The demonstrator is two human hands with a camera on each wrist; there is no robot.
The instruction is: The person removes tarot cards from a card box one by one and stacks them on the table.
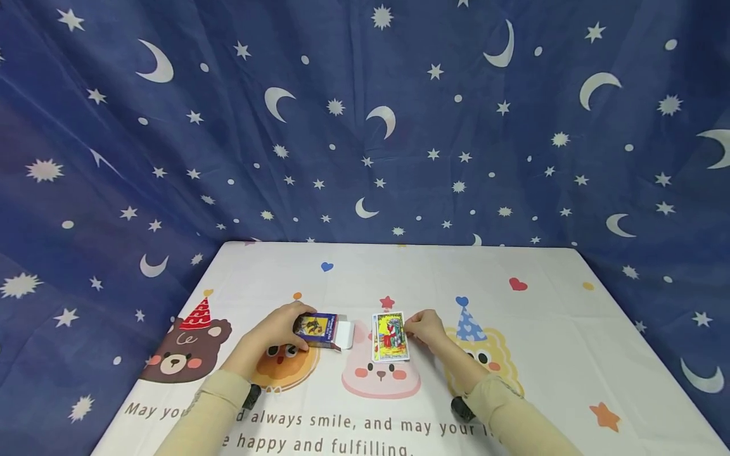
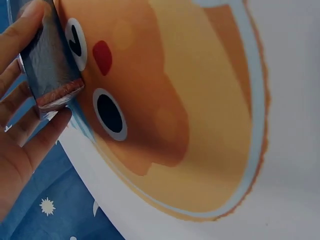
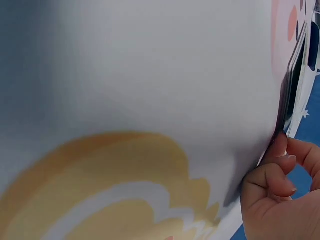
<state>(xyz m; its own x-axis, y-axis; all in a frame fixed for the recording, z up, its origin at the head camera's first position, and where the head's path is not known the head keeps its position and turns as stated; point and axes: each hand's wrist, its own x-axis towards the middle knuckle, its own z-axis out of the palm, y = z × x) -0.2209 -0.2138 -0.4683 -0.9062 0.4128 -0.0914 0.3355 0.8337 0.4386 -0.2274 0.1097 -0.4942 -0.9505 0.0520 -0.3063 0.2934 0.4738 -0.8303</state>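
Observation:
On the left, a blue card box (image 1: 316,328) with a yellow picture lies with its white flap (image 1: 345,334) open toward the right. My left hand (image 1: 281,327) holds this box from its left end, thumb on the near side and fingers around the far side; the left wrist view shows the box (image 2: 50,60) in clear wrap. A small pile of illustrated cards (image 1: 391,337) lies right of the box, the top one showing a red-robed figure. At its right edge my right hand (image 1: 426,327) pinches the cards (image 3: 295,80) between thumb and forefinger, other fingers curled.
A white tablecloth (image 1: 570,354) printed with cartoon animals, hearts and lettering covers the table. Behind it hangs a blue curtain (image 1: 365,76) with moons and stars. Dark wrist devices (image 1: 463,410) sit at both sleeves.

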